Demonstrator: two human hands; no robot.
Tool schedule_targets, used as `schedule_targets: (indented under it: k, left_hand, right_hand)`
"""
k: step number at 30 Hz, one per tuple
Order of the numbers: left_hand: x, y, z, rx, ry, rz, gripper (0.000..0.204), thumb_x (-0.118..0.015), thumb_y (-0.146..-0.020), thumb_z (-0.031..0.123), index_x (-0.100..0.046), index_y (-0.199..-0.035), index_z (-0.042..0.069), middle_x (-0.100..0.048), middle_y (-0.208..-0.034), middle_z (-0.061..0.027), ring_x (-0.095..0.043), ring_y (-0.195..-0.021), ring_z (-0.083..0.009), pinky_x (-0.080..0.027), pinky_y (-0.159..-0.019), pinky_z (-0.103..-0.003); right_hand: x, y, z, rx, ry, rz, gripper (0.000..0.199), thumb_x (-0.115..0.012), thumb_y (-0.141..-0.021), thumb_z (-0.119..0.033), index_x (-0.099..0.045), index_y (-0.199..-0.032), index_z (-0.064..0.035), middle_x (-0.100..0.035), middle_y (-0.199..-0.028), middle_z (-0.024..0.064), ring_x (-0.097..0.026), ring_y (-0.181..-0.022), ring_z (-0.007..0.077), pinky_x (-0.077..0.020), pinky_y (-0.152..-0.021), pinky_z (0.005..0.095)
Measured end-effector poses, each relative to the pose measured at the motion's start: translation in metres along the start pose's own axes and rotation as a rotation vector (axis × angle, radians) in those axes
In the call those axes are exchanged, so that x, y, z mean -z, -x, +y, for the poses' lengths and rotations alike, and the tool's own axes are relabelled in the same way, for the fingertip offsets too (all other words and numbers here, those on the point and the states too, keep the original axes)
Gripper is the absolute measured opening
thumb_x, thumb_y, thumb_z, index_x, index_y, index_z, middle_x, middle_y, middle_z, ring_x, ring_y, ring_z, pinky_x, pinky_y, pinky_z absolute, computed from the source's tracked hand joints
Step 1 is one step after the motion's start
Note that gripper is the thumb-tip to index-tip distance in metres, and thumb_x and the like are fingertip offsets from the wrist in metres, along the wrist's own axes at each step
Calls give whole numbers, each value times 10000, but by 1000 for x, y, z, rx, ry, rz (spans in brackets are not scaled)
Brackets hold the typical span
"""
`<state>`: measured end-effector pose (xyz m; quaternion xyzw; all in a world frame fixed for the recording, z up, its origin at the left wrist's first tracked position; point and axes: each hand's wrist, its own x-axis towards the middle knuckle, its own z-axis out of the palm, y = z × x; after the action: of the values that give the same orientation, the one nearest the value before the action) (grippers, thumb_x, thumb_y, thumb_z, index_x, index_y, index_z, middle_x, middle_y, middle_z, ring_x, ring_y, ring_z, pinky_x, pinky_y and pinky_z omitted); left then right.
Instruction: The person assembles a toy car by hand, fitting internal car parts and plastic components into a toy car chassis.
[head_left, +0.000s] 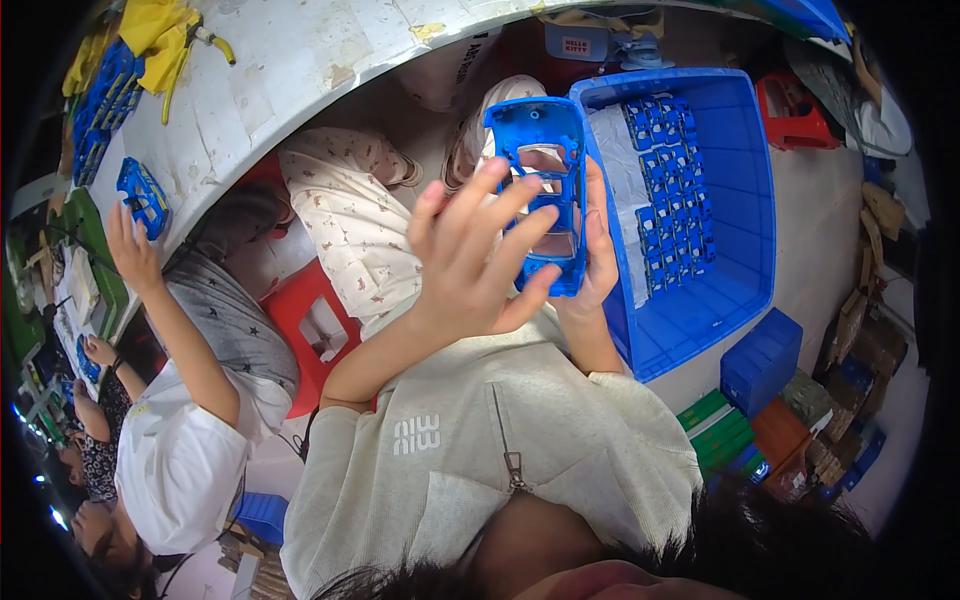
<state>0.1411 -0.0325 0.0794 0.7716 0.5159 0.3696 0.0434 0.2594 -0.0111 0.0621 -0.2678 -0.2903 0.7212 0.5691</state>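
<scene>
A blue plastic toy car body shell (562, 125) with window openings is held up in front of my chest. My right hand (597, 245) grips it along its right side, the fingers partly hidden behind the shell. Spread across the front of the shell, the fingers of my left hand (470, 255) are apart and slightly blurred. Whether those fingertips touch it, I cannot tell. Just to the right stands a large blue bin (705, 325), where several similar blue parts (675, 190) lie in rows beside a white sheet (607, 140).
A white worktable (290, 55) curves across the upper left, with another blue shell (145, 195) and yellow cloth (160, 45) on it. A co-worker's hand (130, 240) reaches there. Red stools (310, 320) stand left and far right. A small blue crate (762, 360) and cartons sit lower right.
</scene>
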Motion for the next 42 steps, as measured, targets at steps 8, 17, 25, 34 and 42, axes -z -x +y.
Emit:
schedule_targets:
  k: [8,17,25,34,42]
  left_hand:
    - [-15,-23,-12,723,928,-50,237,-595,-746,89,-491,-939,-1,-498,-870,-99,-504,-802,-232,-400,-710,-294]
    - [-20,-26,-6,774,1018,36,136,-516,-827,119,-508,-873,-9,-507,-860,-102,-503,-749,-172,-402,-645,-274]
    - [-30,-17,-21,661,707,65,135,-483,-838,119,-496,-865,-13,-494,-810,-122,-487,-723,-233,-381,-658,-314]
    - [-39,-15,-23,486,506,106,114,-484,-805,62,-463,-876,-24,-491,-786,-152,-497,-719,-292,-382,-639,-359]
    - [-39,-12,-23,556,577,109,120,-486,-812,47,-437,-889,-31,-505,-803,-167,-519,-708,-287,-407,-632,-359]
  right_hand:
    - [2,3,6,-28,-23,-37,620,-510,-806,-343,-218,-1249,-20,-361,-1220,176,-431,-1104,248,-403,-894,350]
    - [3,4,3,-2,79,2,614,-527,-782,-347,-265,-1231,-19,-388,-1182,137,-425,-1078,188,-367,-899,291]
    - [3,-5,-7,-56,584,-44,431,-545,-801,-179,-361,-1156,-16,-481,-1050,77,-477,-938,130,-391,-799,252]
    - [-8,-19,-1,0,903,155,76,-440,-851,-57,-451,-871,16,-552,-695,93,-534,-575,93,-452,-516,230]
    - [-3,-20,9,92,956,152,54,-457,-831,-56,-448,-833,-3,-526,-625,101,-492,-526,107,-391,-481,255]
